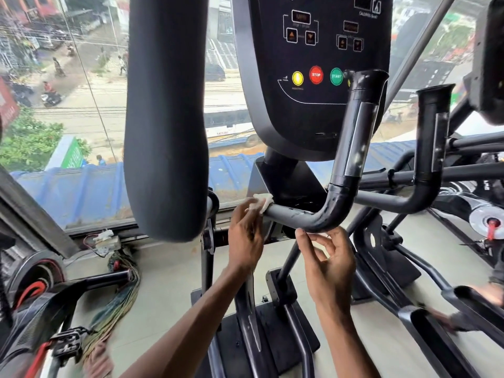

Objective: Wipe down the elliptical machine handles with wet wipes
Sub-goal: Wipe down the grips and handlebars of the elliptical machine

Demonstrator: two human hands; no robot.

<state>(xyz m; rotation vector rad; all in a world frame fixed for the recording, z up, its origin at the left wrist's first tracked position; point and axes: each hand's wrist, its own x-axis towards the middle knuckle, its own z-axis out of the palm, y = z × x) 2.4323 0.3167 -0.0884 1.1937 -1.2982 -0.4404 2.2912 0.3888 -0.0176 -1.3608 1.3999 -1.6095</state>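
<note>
A black curved handle bar of the elliptical machine runs from a horizontal stretch at centre up to a grip with a silver sensor strip. My left hand holds a crumpled white wet wipe against the left end of the horizontal stretch. My right hand is just under the bend of the bar, fingers loosely curled, thumb and forefinger tips near the underside, holding nothing that I can see. A thick padded moving handle hangs at the left, close to the camera.
The black console with yellow, red and green buttons stands above the bar. A second upright grip rises at the right. Pedal arms and foot plates lie below. A window fills the back; loose wires lie on the floor left.
</note>
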